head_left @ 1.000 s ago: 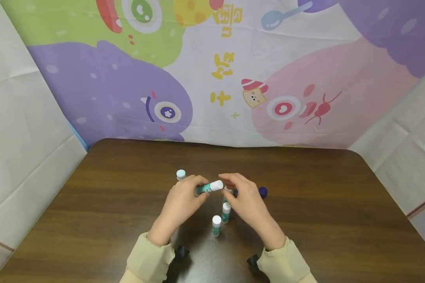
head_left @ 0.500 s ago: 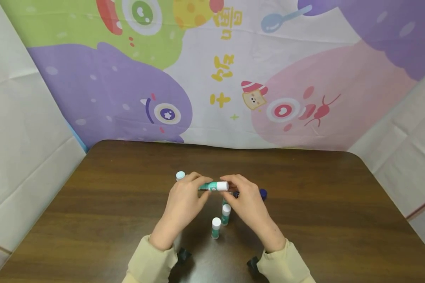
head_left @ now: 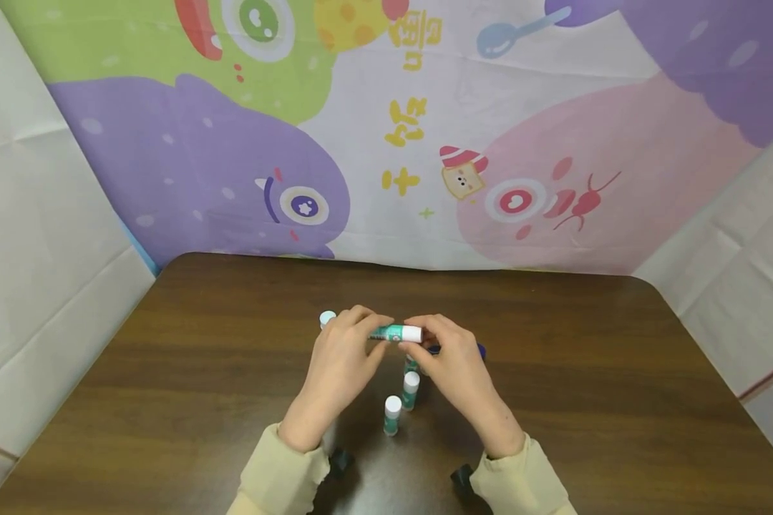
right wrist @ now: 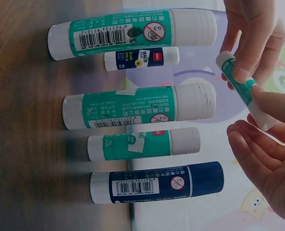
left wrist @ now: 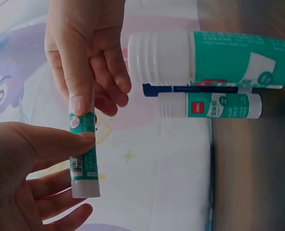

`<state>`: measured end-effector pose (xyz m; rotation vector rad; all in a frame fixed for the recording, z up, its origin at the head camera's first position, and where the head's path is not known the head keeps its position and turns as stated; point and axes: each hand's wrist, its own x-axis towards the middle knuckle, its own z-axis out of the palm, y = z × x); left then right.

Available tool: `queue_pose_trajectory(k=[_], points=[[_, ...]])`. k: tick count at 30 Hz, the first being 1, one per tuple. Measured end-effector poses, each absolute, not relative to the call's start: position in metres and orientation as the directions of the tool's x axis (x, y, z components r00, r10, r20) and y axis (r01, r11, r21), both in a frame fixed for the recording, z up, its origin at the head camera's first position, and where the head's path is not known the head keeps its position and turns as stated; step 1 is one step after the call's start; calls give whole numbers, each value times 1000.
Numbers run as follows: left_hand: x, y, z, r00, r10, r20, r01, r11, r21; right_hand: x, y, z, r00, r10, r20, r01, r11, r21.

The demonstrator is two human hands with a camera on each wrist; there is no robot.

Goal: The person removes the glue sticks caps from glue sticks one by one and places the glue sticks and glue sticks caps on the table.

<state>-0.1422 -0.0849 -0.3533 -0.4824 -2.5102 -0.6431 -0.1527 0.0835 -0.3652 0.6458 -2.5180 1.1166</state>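
Note:
A green glue stick with a white cap lies sideways between both hands, raised above the table. My left hand pinches its green body between thumb and fingers. At the capped end, my right hand pinches the glue stick with its thumb and fingers. In the left wrist view, the right thumb lies near the upper end of the held glue stick, which shows its barcode. Both hands also appear in the right wrist view, where the right thumb crosses one end of the glue stick.
Green glue sticks with white caps stand upright in front, including a near one and another. A dark blue glue stick stands by them, as does a small blue one. A pale cap shows behind the left hand.
The glue stick has swung from slanted to nearly level and moved slightly right. My right hand, earlier apart from it, now holds its capped end.

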Motion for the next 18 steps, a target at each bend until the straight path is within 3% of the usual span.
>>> queue_pose_trajectory(k=[11, 18], points=[[-143, -84, -357, -731, 278, 624, 522, 816, 248, -153, 85, -366, -835, -287, 469, -542, 571, -616], [-144, -85, -356, -725, 285, 627, 541, 800, 261, -154, 88, -364, -827, -301, 476, -558, 550, -621]])
